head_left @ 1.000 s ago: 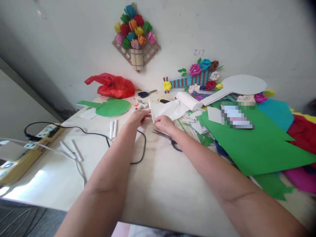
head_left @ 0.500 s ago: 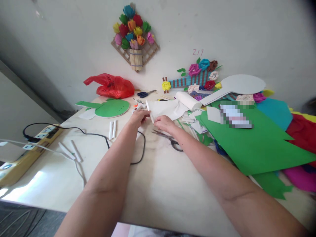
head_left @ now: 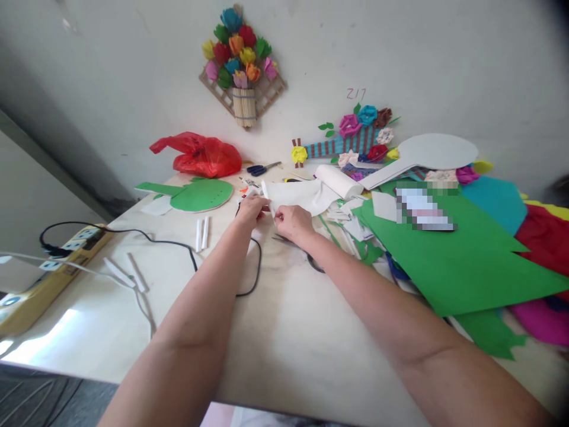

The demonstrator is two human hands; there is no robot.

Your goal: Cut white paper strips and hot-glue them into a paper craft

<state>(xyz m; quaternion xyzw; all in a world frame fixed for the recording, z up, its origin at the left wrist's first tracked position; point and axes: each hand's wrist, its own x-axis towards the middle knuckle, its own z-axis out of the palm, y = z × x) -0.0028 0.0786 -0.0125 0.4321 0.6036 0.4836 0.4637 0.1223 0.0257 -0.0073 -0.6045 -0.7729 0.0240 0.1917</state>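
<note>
A strip of white crepe paper (head_left: 296, 194) stretches from its thick roll (head_left: 340, 181) to my hands, its near end rolled into a thin tube. My left hand (head_left: 253, 212) pinches the left side of that tube. Closed on the tube's lower end is my right hand (head_left: 294, 224), its fingertips partly hidden. Black-handled scissors (head_left: 316, 264) lie beneath my right wrist, which covers part of them. Just beyond my left hand sits what looks like a white glue gun (head_left: 251, 191), mostly hidden. Two short white paper rolls (head_left: 202, 234) rest to the left.
Green racket-shaped card (head_left: 202, 194) and a red plastic bag (head_left: 207, 155) lie at the back left. A black cord runs from the yellow power strip (head_left: 75, 255). Green sheets (head_left: 462, 267), a phone (head_left: 424, 209) and paper scraps (head_left: 355, 225) cover the right side.
My right hand has turned and its fingers have curled in more at the tube's lower end, its wrist now covering more of the scissors. My left hand has barely moved.
</note>
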